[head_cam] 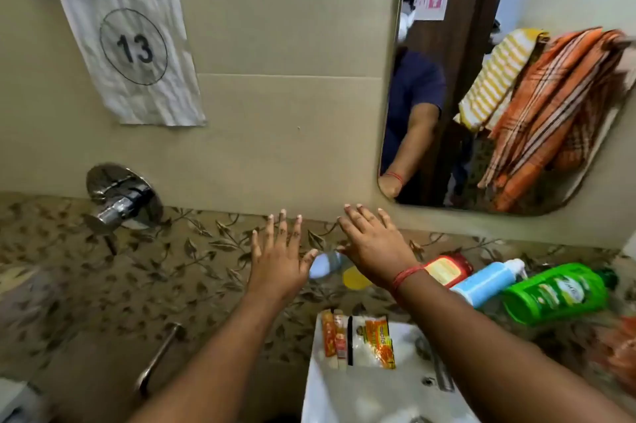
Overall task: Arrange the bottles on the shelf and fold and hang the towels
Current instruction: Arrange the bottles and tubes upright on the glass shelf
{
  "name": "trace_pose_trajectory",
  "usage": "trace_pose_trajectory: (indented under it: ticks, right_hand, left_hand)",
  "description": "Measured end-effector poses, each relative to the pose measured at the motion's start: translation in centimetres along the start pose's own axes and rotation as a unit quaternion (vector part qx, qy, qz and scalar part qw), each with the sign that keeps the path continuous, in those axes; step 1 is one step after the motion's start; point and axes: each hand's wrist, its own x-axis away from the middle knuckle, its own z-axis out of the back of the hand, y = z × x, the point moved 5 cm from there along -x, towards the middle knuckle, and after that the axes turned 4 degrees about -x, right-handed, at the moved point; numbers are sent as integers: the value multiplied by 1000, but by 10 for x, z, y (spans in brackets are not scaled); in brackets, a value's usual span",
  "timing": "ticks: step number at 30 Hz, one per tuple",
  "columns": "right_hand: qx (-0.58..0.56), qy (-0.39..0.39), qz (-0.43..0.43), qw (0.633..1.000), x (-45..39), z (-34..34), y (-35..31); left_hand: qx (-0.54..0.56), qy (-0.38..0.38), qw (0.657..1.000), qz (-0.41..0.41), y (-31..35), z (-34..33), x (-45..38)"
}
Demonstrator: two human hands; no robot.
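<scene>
- Both hands are stretching forward over the sink [389, 384], the landmark for these notes. The left hand [278, 259] is spreading its fingers flat and gripping nothing; it is hanging above and left of the sink.
- The right hand [373, 248] is likewise holding its fingers straight and apart, empty, directly above the sink, a red thread at its wrist.
- A small clear bottle [325, 264] is lying on its side above the sink, between the two hands; I cannot tell whether the right thumb is touching it.
- Three more bottles are lying tipped over, above and right of the sink: a red bottle [449, 267], then a blue-and-white bottle [488, 281], then a green bottle [557, 295] farthest right. None is standing upright.
- The shelf itself is not showing clearly beneath them.
- Judgement: the bottle arranging is looking barely begun, with all four bottles waiting to be stood up.
- Sachets [359, 340] are resting on the sink's back rim.
- In the mirror [430, 113], well above and right of the sink, a yellow-striped towel [499, 75] and an orange checked towel [554, 113] are hanging loosely bunched, not neatly folded.
- Judgement: the towel folding and hanging is appearing undone; most of the task is remaining.
</scene>
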Motion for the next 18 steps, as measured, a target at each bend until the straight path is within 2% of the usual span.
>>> trace_pose_trajectory:
  ticks: [2,6,10,14,18]
  right_hand:
    - [-4,-54,16,998,-7,-13,-10]
    - [19,-102,59,993,-12,-30,-32]
    - [38,-153,79,984,-22,-36,-47]
    - [18,-188,76,979,-26,-37,-51]
    - [-5,-177,75,981,-24,-40,-54]
  left_hand:
    - [-12,-30,999,-23,-3,-11,-1]
    - [8,-74,994,-76,-5,-33,3]
    - [30,-87,992,-89,-9,-39,-1]
    - [73,-77,992,-73,-6,-37,3]
    - [104,-52,993,-24,-8,-39,6]
